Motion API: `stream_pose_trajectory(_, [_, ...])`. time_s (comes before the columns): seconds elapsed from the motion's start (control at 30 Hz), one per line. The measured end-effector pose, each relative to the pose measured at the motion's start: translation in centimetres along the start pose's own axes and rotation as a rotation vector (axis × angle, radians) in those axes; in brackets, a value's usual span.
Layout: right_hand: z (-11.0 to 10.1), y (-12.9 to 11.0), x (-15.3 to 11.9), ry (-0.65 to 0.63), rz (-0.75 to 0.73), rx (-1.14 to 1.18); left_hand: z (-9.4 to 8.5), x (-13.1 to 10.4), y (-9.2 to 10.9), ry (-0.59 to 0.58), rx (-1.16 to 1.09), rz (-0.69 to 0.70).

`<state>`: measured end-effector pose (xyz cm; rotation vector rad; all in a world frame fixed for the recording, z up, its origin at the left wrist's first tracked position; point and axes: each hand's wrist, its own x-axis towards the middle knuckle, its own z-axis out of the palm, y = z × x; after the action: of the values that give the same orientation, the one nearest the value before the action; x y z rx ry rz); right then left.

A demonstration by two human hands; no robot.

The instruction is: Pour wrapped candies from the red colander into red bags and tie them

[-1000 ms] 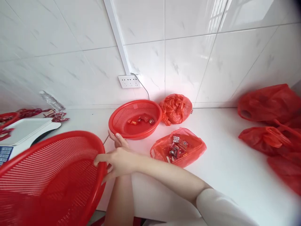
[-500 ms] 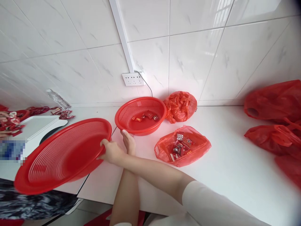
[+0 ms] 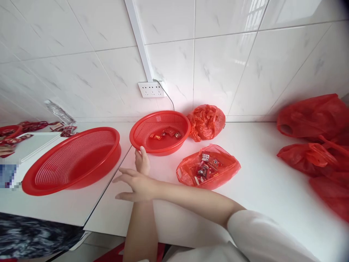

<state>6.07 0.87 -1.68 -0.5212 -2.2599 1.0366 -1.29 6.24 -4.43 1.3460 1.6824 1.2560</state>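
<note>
A large red basket (image 3: 89,163) rests on the table at the left, with nothing in it. My right hand (image 3: 136,185) reaches across my left forearm, its fingers spread and apart from that basket's right side. A smaller red basket (image 3: 160,150) holds several wrapped pieces (image 3: 169,131) near the wall. My left hand (image 3: 142,160) is at its front left rim, thumb on top and fingers at the side. Right of my hands lies an open red bag (image 3: 226,171) with several small packets (image 3: 205,169) inside.
A bunched red bag (image 3: 208,122) sits by the wall. More red bags (image 3: 313,156) lie at the far right. At the left are a clear bottle (image 3: 60,112), a white tray (image 3: 40,143), red packets (image 3: 68,131), and a person in dark patterned clothing (image 3: 35,236).
My right hand has let go of the large basket and opened. That basket has come down from a tilt onto the table. The view has shifted slightly.
</note>
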Motion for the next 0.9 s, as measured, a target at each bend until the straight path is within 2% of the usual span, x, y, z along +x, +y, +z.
stream_pose_trajectory(0.03, [-1.7, -0.6, -2.1, 0.060, -0.054, -0.054, -0.7, -0.5, 0.7, 0.099, 0.085, -0.054])
stream_pose_trajectory(0.1, [-5.7, -1.1, -6.6, 0.093, -0.106, -0.158, -2.0, -2.0, 2.2, 0.203, 0.211, -0.099])
stream_pose_trajectory(0.17, [-9.7, -0.3, -11.3, 0.151, -0.015, -0.324, -2.9, -4.0, 3.5, 0.241, 0.304, -0.116])
stream_pose_trajectory(0.23, [-13.1, 1.6, -15.6, 0.292, 0.234, -0.553, -2.9, -6.3, 4.5, 0.139, 0.484, -0.112])
stream_pose_trajectory(0.33, [-16.6, 5.2, -21.1, 0.570, 0.645, -0.781, -1.2, -9.2, 4.7, -0.118, 0.559, -0.074])
stream_pose_trajectory(0.4, [-18.0, 6.9, -23.8, 0.651, 0.864, -0.690, 0.7, -10.3, 4.1, -0.216, 0.595, 0.013])
stream_pose_trajectory(0.5, [-19.5, 7.7, -26.5, 0.610, 1.040, -0.261, 3.0, -10.4, 2.7, -0.290, 0.558, 0.129])
stream_pose_trajectory(0.6, [-20.4, 7.0, -27.6, 0.547, 0.963, 0.117, 3.7, -9.5, 2.4, -0.272, 0.330, 0.139])
stream_pose_trajectory(0.67, [-20.9, 6.3, -27.7, 0.576, 0.844, 0.284, 3.3, -8.8, 3.3, -0.222, 0.126, 0.084])
stream_pose_trajectory(0.77, [-21.7, 5.3, -27.1, 0.714, 0.689, 0.440, 2.1, -7.8, 6.1, -0.164, -0.099, 0.008])
stream_pose_trajectory(0.83, [-22.2, 4.5, -26.4, 0.809, 0.611, 0.484, 1.3, -7.1, 8.4, -0.124, -0.198, 0.016])
stream_pose_trajectory(0.9, [-22.6, 3.5, -25.5, 0.873, 0.539, 0.497, 0.6, -6.2, 10.5, -0.134, -0.288, 0.059])
